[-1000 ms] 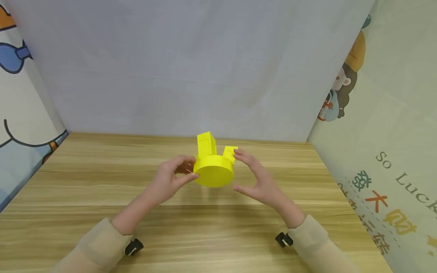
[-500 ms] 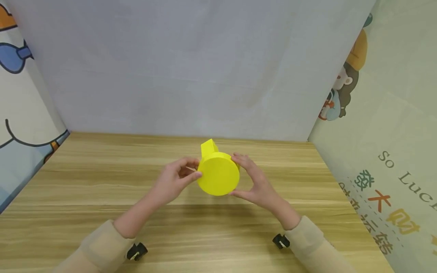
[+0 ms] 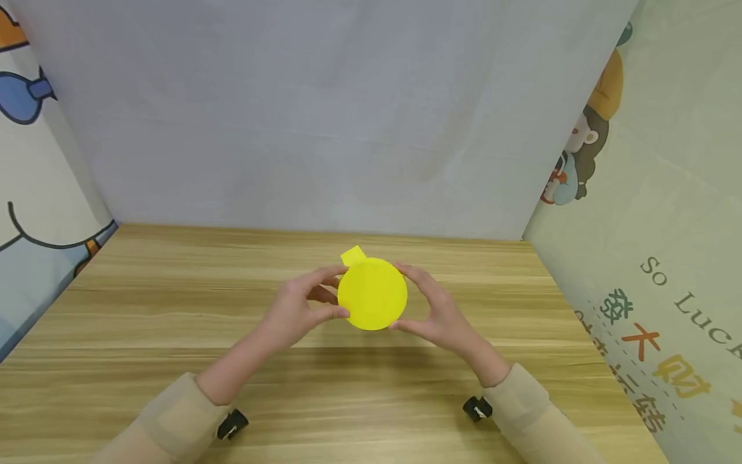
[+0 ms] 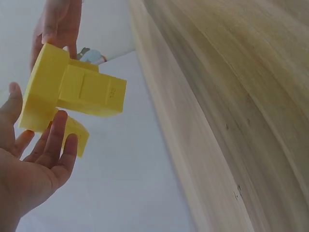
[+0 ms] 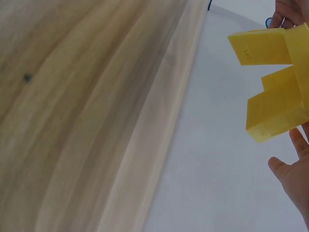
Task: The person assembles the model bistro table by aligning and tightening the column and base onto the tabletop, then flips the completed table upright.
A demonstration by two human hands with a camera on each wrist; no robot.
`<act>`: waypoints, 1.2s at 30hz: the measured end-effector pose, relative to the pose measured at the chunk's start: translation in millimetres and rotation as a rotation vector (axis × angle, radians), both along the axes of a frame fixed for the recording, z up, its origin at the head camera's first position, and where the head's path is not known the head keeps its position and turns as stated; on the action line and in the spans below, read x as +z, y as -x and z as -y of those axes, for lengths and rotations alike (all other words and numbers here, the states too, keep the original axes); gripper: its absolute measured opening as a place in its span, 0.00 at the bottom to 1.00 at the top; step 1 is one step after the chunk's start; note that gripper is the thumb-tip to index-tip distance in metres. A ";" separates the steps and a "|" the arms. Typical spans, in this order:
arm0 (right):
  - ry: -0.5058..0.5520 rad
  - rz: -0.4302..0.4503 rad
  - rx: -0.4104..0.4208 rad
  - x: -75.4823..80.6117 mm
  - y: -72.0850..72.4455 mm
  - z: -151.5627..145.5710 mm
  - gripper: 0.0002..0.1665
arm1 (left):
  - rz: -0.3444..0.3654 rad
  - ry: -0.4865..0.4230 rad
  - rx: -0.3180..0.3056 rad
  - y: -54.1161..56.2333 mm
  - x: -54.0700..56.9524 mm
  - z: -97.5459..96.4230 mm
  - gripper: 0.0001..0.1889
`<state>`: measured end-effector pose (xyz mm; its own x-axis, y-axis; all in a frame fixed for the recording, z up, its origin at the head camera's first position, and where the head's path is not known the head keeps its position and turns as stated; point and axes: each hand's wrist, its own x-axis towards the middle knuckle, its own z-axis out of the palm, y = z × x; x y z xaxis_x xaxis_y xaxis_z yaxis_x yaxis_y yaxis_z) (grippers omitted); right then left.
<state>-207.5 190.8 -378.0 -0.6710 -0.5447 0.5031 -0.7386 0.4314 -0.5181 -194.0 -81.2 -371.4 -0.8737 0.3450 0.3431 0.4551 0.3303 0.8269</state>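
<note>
A yellow disc with several block-shaped posts (image 3: 372, 294) is held up over the table, its smooth flat face turned toward the head camera. My left hand (image 3: 292, 310) grips its left edge, thumb on the near rim and fingers behind. On the opposite edge my right hand (image 3: 440, 314) pinches the rim between thumb and fingers. Only one post shows past the upper left rim in the head view; the disc hides the others. In the left wrist view a rectangular post (image 4: 94, 93) bears small raised marks. The right wrist view shows two larger posts (image 5: 277, 104) pointing away from the disc.
The wood-grain table (image 3: 174, 290) spreads beneath both hands. A pale cloth wall (image 3: 319, 116) stands behind it, with printed cartoon panels (image 3: 46, 174) on the left and a lettered panel (image 3: 655, 258) on the right.
The disc has tilted so its flat face meets the head camera and its posts swing behind. My right hand has closed onto the rim; my left fingers have shifted along the edge.
</note>
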 end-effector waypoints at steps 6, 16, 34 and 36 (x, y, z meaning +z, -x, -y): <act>-0.036 0.122 -0.027 -5.1 4.4 0.3 0.55 | -0.047 0.184 -0.031 4.9 -8.6 1.0 0.45; -0.092 0.271 -0.063 -15.4 17.7 7.2 0.52 | -0.069 0.273 -0.004 22.3 -25.8 3.8 0.40; -0.163 0.463 -0.070 -31.7 44.0 12.7 0.44 | 0.202 0.243 -0.090 54.8 -43.7 14.6 0.39; -0.158 0.476 -0.064 -32.0 45.8 13.0 0.44 | 0.212 0.237 -0.094 57.8 -45.0 14.4 0.38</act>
